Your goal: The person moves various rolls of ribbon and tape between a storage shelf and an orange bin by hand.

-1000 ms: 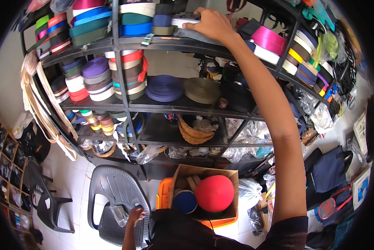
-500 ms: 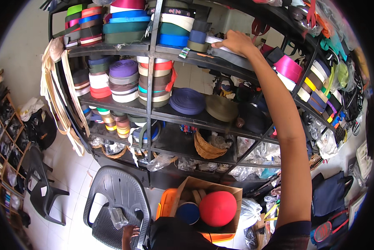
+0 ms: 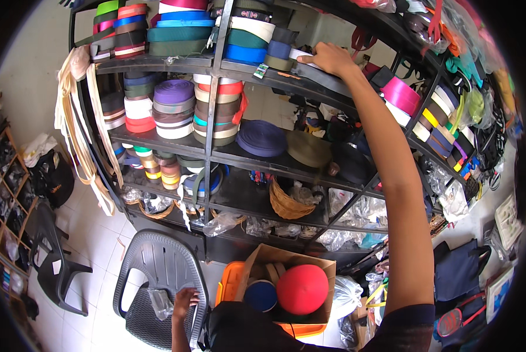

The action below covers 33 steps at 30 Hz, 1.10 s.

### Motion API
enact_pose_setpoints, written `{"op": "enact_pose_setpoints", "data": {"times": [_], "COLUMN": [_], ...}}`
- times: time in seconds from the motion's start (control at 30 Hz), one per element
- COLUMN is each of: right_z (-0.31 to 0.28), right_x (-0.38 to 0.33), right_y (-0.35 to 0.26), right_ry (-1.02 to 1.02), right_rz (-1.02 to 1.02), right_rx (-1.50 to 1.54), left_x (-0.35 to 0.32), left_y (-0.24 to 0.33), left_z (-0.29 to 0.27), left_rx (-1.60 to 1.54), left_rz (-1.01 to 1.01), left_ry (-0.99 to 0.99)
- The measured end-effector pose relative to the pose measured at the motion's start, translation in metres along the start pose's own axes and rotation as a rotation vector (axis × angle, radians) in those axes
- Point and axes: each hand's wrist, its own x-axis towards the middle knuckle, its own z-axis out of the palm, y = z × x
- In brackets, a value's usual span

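My right hand (image 3: 331,58) reaches up to the top shelf of a black metal rack (image 3: 210,123). Its palm lies over a flat white and grey webbing roll (image 3: 303,55), with the fingers curled at the roll's edge. That roll sits just right of stacked blue, green and cream rolls (image 3: 248,41). My left hand (image 3: 185,299) is low down, resting with its fingers spread on the front of a grey plastic chair (image 3: 157,270). A crumpled clear plastic bag (image 3: 159,302) lies on the seat beside it.
The shelves hold many coloured webbing rolls, including purple (image 3: 173,92) and navy (image 3: 261,138), plus a wicker basket (image 3: 286,205). A cardboard box (image 3: 263,258) with a red roll (image 3: 302,288) and a blue roll stands on an orange crate below me. A second dark chair (image 3: 54,258) stands at the left.
My right hand stays on the same white roll on the top shelf. My head has shifted, so the rack sits further right and lower in view. My left hand has stayed on the chair.
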Motion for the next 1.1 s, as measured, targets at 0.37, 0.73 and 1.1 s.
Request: {"op": "enact_pose_setpoints", "data": {"times": [0.37, 0.73, 1.1], "right_z": [0.006, -0.018, 0.000], "right_x": [0.015, -0.002, -0.007], "right_y": [0.011, 0.063, 0.085], "right_ry": [-0.073, -0.348, -0.212], "right_rz": [0.003, -0.061, -0.073], "right_rx": [-0.035, 0.280, 0.267], "left_x": [-0.015, -0.004, 0.015], "left_y": [-0.060, -0.033, 0.252], "left_z": [-0.035, -0.020, 0.193], "left_rx": [0.013, 0.008, 0.215], "left_rz": [-0.210, -0.182, 0.670], "left_ry": [0.050, 0.041, -0.593]}}
